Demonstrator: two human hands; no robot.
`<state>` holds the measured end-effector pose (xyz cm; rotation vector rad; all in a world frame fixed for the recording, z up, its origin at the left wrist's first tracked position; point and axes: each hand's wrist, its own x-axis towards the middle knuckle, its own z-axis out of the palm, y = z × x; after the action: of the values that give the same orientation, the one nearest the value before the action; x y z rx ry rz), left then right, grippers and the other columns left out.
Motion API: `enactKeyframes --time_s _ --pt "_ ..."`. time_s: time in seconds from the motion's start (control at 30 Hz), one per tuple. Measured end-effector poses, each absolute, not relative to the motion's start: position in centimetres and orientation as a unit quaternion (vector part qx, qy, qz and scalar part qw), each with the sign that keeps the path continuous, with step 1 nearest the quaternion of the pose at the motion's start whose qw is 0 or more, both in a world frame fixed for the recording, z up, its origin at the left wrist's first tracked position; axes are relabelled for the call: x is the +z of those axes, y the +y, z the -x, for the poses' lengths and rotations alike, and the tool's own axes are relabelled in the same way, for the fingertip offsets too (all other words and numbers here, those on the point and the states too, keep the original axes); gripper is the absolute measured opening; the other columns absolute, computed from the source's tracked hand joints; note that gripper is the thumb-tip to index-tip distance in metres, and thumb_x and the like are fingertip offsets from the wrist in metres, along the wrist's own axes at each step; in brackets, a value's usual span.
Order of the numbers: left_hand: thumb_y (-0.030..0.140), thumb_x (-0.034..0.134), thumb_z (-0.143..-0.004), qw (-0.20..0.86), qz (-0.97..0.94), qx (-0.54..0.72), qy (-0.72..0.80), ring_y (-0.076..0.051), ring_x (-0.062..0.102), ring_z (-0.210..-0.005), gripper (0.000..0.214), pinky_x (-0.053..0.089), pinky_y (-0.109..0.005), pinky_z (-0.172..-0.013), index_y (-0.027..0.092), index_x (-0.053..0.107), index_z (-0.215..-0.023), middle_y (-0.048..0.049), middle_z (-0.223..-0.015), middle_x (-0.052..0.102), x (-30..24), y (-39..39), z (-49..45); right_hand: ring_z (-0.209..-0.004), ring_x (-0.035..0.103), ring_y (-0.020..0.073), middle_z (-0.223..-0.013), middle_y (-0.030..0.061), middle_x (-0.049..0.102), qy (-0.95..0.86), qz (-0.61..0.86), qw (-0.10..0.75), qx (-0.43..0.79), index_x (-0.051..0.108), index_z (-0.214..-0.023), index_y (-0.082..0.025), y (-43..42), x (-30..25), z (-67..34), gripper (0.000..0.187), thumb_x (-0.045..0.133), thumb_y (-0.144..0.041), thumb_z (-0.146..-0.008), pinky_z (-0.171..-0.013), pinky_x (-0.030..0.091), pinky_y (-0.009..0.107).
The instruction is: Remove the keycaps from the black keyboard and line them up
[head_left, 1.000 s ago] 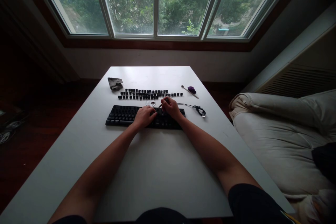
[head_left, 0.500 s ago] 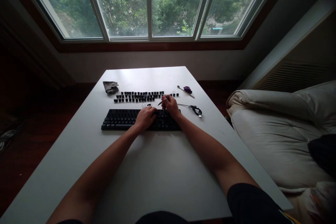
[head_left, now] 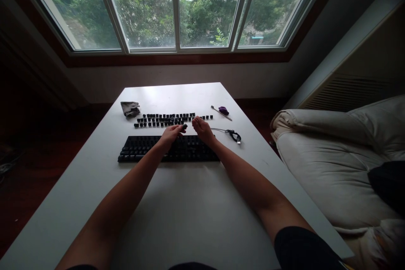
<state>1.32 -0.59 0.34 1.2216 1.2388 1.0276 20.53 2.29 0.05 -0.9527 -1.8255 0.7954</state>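
Observation:
A black keyboard (head_left: 139, 148) lies across the white table below both hands. Just above its middle, my left hand (head_left: 171, 135) pinches a small black keycap (head_left: 184, 126) between thumb and fingers. My right hand (head_left: 203, 130) is closed, just to the right of the left one and over the keyboard's back edge. Whatever its fingers hold is hidden from this angle. Behind the keyboard, several loose black keycaps (head_left: 154, 124) stand in rows, partly covered by my hands.
A crumpled grey cloth (head_left: 130, 109) sits at the back left of the white table (head_left: 177, 202). Toward the back right lie a thin brush (head_left: 218, 112) and a purple bundle (head_left: 223, 110). The coiled USB cable (head_left: 233, 135) rests right of the keyboard. A pale sofa (head_left: 322, 168) stands beside the table.
My left hand has lifted off the keyboard and turned, with a keycap now showing in its fingers. My right hand has rotated, and the thin dark tool seen in it earlier no longer shows.

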Motion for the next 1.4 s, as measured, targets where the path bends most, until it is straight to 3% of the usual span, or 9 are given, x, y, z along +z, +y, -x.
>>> enactKeyframes --time_s 0.07,0.17,0.53,1.07,1.23,1.4 --pt "0.057 0.064 -0.08 0.525 -0.513 0.421 0.533 -0.013 0.061 -0.069 0.05 0.04 -0.024 -0.058 0.013 0.075 -0.101 -0.0113 -0.096 0.075 0.5 -0.5 -1.4 -0.059 0.042 0.0124 -0.065 -0.0034 0.047 -0.762 0.371 0.449 0.283 0.061 -0.101 -0.021 2.2 0.2 -20.7 0.027 0.05 -0.045 -0.097 -0.059 0.037 0.025" --pt "0.06 0.062 -0.081 0.522 -0.521 0.404 0.541 -0.014 0.06 -0.068 0.052 0.038 -0.024 -0.056 0.012 0.075 -0.099 -0.0116 -0.092 0.075 0.5 -0.5 -1.3 -0.057 0.04 0.0109 -0.063 -0.0058 0.044 -0.788 0.341 0.435 0.271 0.064 -0.115 -0.021 2.4 0.1 -20.9 0.028 0.059 -0.037 -0.092 -0.059 0.035 0.024" --pt "0.061 0.06 -0.082 0.485 -0.543 0.412 0.548 -0.014 0.057 -0.064 0.05 0.04 -0.025 -0.057 0.013 0.074 -0.085 -0.0093 -0.081 0.073 0.7 -0.3 -1.3 -0.056 0.04 0.0101 -0.061 -0.0061 0.045 -0.814 0.325 0.416 0.24 0.07 -0.108 -0.019 2.7 -0.6 -20.9 0.029 0.068 -0.04 -0.088 -0.06 0.036 0.023" --pt "0.059 0.046 -0.092 0.338 -0.653 0.391 0.554 -0.019 0.063 -0.069 0.053 0.041 -0.028 -0.062 0.018 0.075 -0.076 -0.0062 -0.076 0.074 0.6 0.0 -0.7 -0.06 0.046 0.0121 -0.066 -0.0032 0.053 -0.817 0.365 0.391 0.214 0.071 -0.104 -0.02 2.0 0.1 -20.6 0.025 0.066 -0.039 -0.089 -0.064 0.038 0.024" --pt "0.049 0.046 -0.095 0.214 -0.703 0.354 0.578 -0.021 0.064 -0.076 0.041 0.042 -0.03 -0.07 0.021 0.075 -0.086 -0.0051 -0.083 0.073 0.8 -0.8 0.5 -0.06 0.048 0.0126 -0.065 -0.0028 0.055 -0.818 0.396 0.37 0.194 0.071 -0.106 -0.02 3.4 0.0 -21.3 0.024 0.065 -0.036 -0.089 -0.064 0.037 0.024" --pt "0.038 0.054 -0.093 0.078 -0.775 0.28 0.561 -0.026 0.06 -0.094 0.024 0.041 -0.036 -0.082 0.023 0.073 -0.092 -0.0088 -0.098 0.07 0.0 -1.6 1.8 -0.063 0.054 0.0143 -0.07 -0.0009 0.063 -0.832 0.46 0.281 0.13 0.071 -0.107 -0.023 6.9 -0.4 -21.9 0.022 0.069 -0.031 -0.087 -0.064 0.035 0.025"
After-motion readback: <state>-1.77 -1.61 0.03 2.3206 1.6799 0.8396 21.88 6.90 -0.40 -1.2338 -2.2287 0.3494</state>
